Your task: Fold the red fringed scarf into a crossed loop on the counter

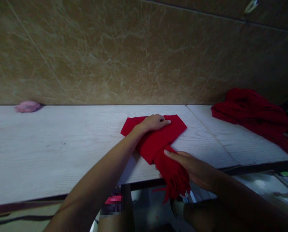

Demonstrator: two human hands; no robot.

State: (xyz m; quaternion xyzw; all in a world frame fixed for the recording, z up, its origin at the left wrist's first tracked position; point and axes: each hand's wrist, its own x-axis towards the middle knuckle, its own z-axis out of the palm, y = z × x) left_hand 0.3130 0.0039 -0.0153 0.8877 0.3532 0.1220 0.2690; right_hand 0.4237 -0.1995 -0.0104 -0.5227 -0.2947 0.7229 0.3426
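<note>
A red fringed scarf point(158, 138) lies partly folded on the white wood-grain table point(62, 145), near its front edge. My left hand point(155, 122) rests flat on the far part of the fold, fingers stretched out and pressing it down. My right hand point(189, 164) is at the near end of the scarf, fingers extended along the cloth, with the thumb side hidden under it. The fringe point(175, 190) hangs over the table's front edge.
A heap of more red cloth point(252, 112) lies at the back right of the table. A small pink object point(27, 106) sits at the back left against the brown marbled wall point(134, 51). Below the table edge the floor shows dimly.
</note>
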